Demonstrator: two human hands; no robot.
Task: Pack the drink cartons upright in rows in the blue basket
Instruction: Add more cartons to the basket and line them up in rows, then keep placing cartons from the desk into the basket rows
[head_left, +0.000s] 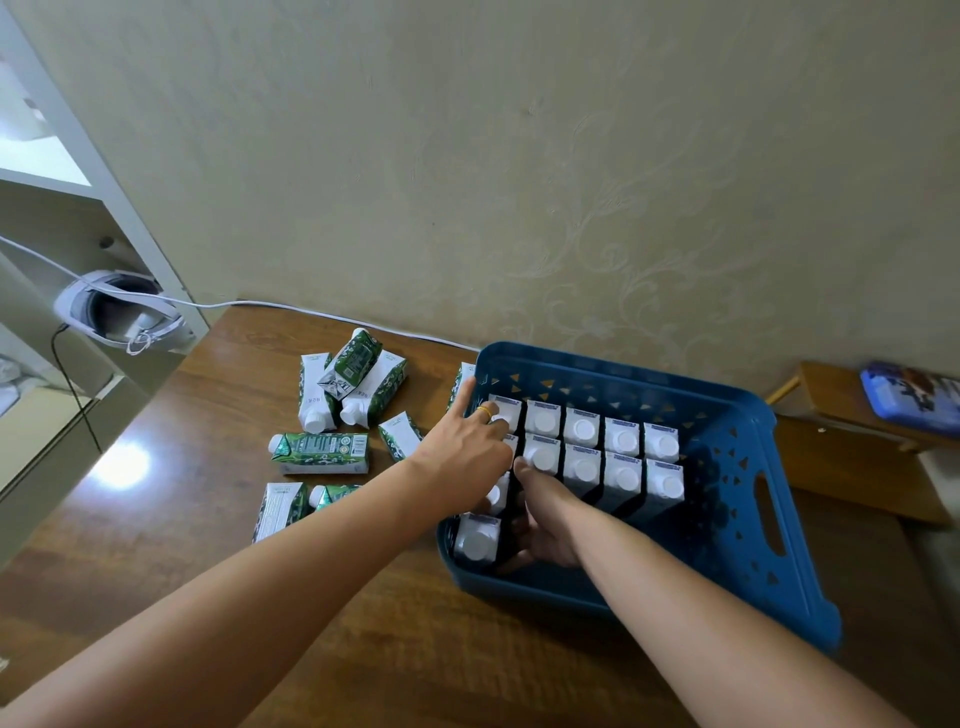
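A brown wood worktop (156, 561) meets a cream patterned wall (467, 156), a white headset (117, 314) at 10 o'clock. The blue basket (737, 519) at 3 o'clock holds upright cartons (602, 447) in rows; loose cartons (324, 452) lie at its 9 o'clock. The left hand (467, 447), ring on one finger, reaches over the basket's near-left rim, fingers spread across carton tops. The right hand (545, 530) dips inside; its grip cannot be told.

- We note a white headset (117, 312) on the shelf at left, its white cable (291, 307) trailing along the wall.
- Blue patterned case (911, 392) far right.
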